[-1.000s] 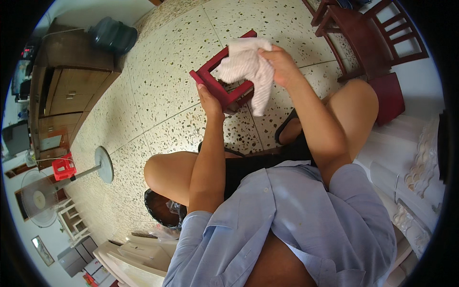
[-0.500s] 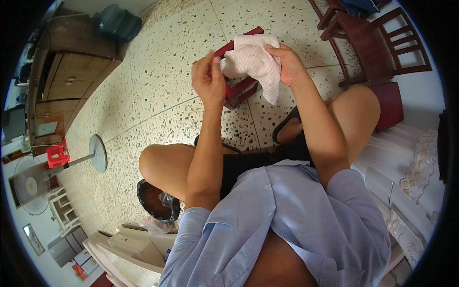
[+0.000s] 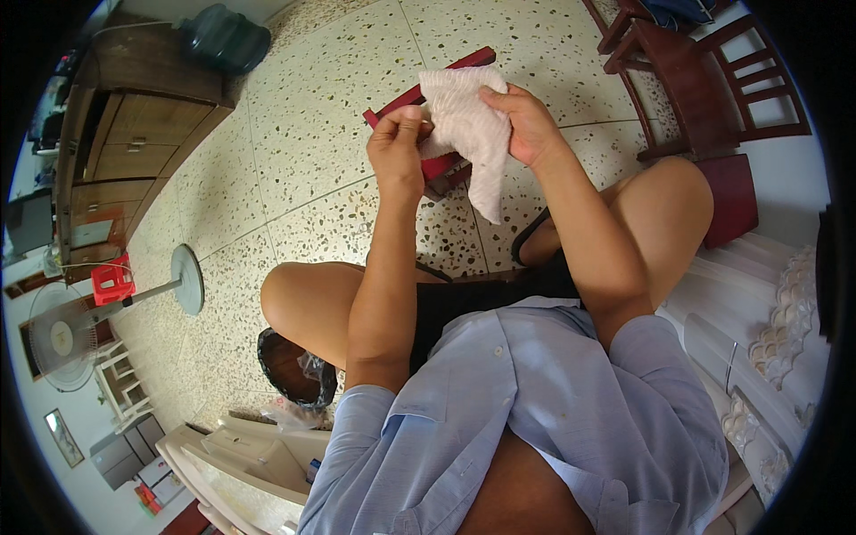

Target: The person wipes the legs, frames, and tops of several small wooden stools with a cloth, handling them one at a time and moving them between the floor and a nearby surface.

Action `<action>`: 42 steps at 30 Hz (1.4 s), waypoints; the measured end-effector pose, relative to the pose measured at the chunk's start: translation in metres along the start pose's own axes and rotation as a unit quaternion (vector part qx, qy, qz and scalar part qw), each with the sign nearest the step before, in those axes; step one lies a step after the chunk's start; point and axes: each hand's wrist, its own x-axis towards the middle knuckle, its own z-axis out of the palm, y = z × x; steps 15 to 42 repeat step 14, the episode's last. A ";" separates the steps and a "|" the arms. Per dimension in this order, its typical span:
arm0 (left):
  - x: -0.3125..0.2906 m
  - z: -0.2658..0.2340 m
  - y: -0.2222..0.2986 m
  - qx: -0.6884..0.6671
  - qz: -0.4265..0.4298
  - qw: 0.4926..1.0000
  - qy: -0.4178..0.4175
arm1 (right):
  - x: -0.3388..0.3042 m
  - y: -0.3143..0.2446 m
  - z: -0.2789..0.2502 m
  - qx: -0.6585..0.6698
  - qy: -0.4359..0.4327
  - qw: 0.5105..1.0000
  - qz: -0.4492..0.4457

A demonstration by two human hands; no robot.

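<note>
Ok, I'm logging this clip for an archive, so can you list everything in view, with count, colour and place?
cloth: one, white, held up between both hands, lower end hanging free
low stool: one, dark red, on the floor behind the cloth
floor: speckled cream terrazzo
wooden chairs: at least one, dark red-brown, upper right
wooden cabinet: one, brown, upper left
dark bag: one, dark green-grey, beside the cabinet top
standing fan: one, white, left
small plastic stool: one, red, by the fan
bin with bag liner: one, dark, under the left knee
shirt: one, light blue, bottom centre
left hand: pinching the cloth's left edge
right hand: gripping the cloth's right side
</note>
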 end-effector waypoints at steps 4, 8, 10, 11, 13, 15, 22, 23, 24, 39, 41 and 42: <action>0.008 -0.021 0.012 0.067 0.054 0.996 -0.020 | 0.006 -0.003 -0.004 0.028 0.016 0.999 -0.015; -0.008 -0.004 0.019 0.243 0.181 0.952 -0.031 | 0.002 -0.004 0.001 0.018 0.010 1.000 -0.016; -0.022 0.017 0.024 0.302 0.265 0.914 -0.052 | 0.005 -0.001 -0.008 0.020 0.009 1.000 -0.017; -0.029 0.023 0.028 0.333 0.282 0.896 -0.083 | 0.006 0.000 -0.006 0.022 0.001 1.000 -0.015; -0.028 0.019 0.021 0.393 0.335 0.845 -0.135 | 0.006 0.003 -0.002 0.018 0.004 1.000 -0.012; -0.033 0.022 0.026 0.441 0.321 0.825 -0.146 | 0.004 0.004 0.002 0.014 0.010 1.000 -0.008; -0.033 0.022 0.026 0.441 0.321 0.825 -0.146 | 0.004 0.004 0.002 0.014 0.010 1.000 -0.008; -0.033 0.022 0.026 0.441 0.321 0.825 -0.146 | 0.004 0.004 0.002 0.014 0.010 1.000 -0.008; -0.033 0.022 0.026 0.441 0.321 0.825 -0.146 | 0.004 0.004 0.002 0.014 0.010 1.000 -0.008; -0.033 0.022 0.026 0.441 0.321 0.825 -0.146 | 0.004 0.004 0.002 0.014 0.010 1.000 -0.008; -0.033 0.022 0.026 0.441 0.321 0.825 -0.146 | 0.004 0.004 0.002 0.014 0.010 1.000 -0.008; -0.033 0.022 0.026 0.441 0.321 0.825 -0.146 | 0.004 0.004 0.002 0.014 0.010 1.000 -0.008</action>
